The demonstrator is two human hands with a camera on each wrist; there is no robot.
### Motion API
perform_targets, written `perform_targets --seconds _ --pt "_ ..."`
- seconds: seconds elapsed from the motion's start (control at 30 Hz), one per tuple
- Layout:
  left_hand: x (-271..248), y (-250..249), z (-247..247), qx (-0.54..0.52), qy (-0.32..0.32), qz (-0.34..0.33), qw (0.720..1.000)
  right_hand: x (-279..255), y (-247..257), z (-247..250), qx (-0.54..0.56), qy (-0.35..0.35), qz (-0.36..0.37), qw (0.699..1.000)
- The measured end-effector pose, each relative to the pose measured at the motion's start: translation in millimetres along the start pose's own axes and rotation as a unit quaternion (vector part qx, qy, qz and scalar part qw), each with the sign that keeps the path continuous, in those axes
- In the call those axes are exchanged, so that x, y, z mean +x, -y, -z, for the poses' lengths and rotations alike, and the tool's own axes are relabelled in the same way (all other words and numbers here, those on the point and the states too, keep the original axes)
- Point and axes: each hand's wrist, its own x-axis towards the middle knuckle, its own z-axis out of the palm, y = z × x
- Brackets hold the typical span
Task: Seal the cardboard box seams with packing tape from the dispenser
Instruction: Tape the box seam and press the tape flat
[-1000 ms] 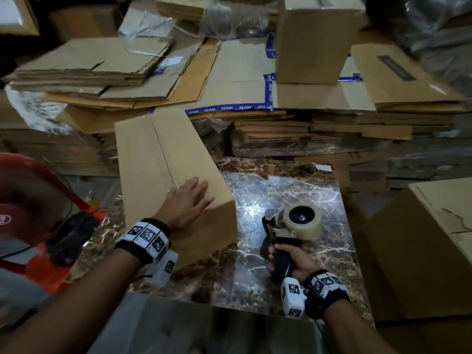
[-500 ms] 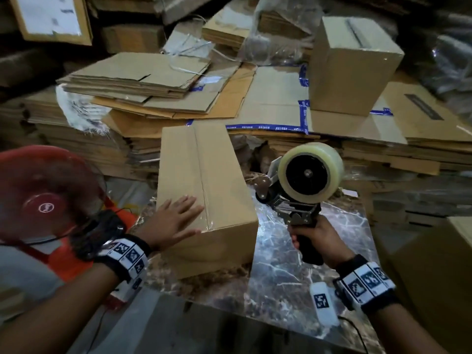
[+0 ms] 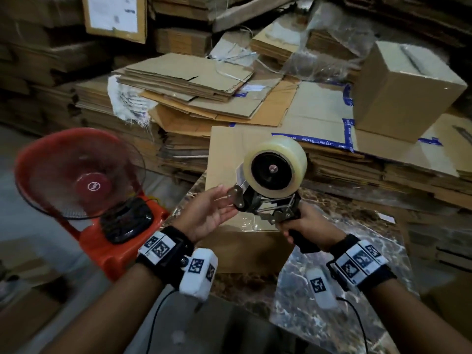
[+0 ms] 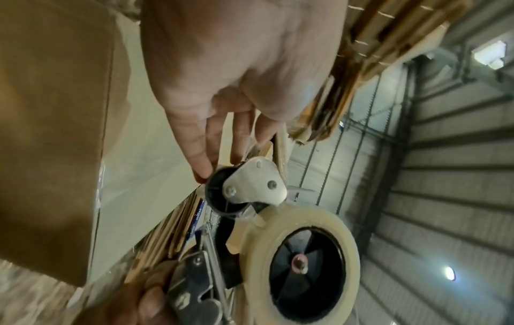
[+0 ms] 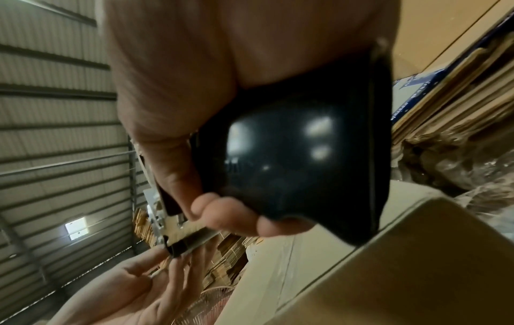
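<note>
The tape dispenser [image 3: 268,198] is held up in the air above the cardboard box [image 3: 229,159], which lies closed on the marble-patterned table [image 3: 332,302] with clear tape along its top seam. The right hand [image 3: 306,226] is wrapped tight round the dispenser's black handle. The left hand [image 3: 212,213] is spread, palm up, its straight fingertips [image 4: 201,171] touching the front roller. Another closed box [image 3: 403,90] sits on the flattened cardboard stacks [image 3: 194,83] behind; what either box contains cannot be seen.

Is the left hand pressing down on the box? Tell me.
No: the left hand is raised off the cardboard box, fingers touching the tape dispenser.
</note>
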Motion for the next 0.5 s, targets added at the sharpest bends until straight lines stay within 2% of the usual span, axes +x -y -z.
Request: perform_targets --seconds 0.1,0.3,0.43,0.5 --pt "2 -4 14 -0.05 -0.014 0.044 0.998 9 7 -8 -0.002 0.011 0.007 1.0" --pt "14 -5 36 -0.118 0.009 0.096 0.988 24 19 -16 -0.059 0.036 0.009 0.998" --pt "20 -2 45 -0.122 0.082 0.122 0.982 31 22 -19 -0.074 0.05 0.002 0.996" --pt "20 -1 49 -0.119 0.091 0.122 0.981 32 25 -20 -0.074 0.052 0.005 0.996"
